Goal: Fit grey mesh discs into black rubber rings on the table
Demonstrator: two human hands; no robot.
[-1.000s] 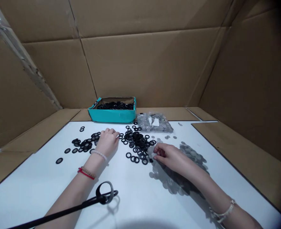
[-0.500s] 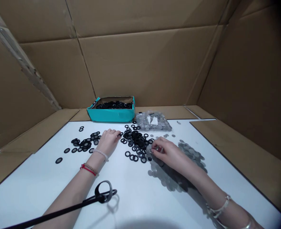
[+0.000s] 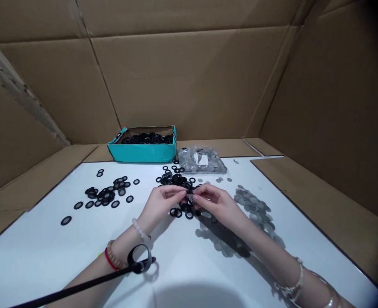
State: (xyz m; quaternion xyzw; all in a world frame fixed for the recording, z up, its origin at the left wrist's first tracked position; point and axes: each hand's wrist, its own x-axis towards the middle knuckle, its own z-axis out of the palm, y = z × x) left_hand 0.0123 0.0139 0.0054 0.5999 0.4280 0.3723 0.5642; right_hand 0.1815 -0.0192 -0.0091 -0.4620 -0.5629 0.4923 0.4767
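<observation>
Over the middle of the white table, my left hand pinches a black ring between thumb and fingers. My right hand meets it fingertip to fingertip, pinching a small grey disc beside the ring. Whether disc and ring touch is too small to tell. Beneath and behind the hands lies a pile of loose black rings, partly hidden by them. To the left is a group of black rings with grey discs inside. Loose grey discs spread out behind and under my right forearm.
A teal box full of black rings stands at the back. Beside it lies a clear bag of grey discs. Cardboard walls enclose the table. A black rod with a ring-shaped end reaches in from the lower left.
My left hand has moved right from the edge of the ring pile, bringing a black ring to my right hand. A ring with a disc now lies near where it was. The view has shifted slightly.
</observation>
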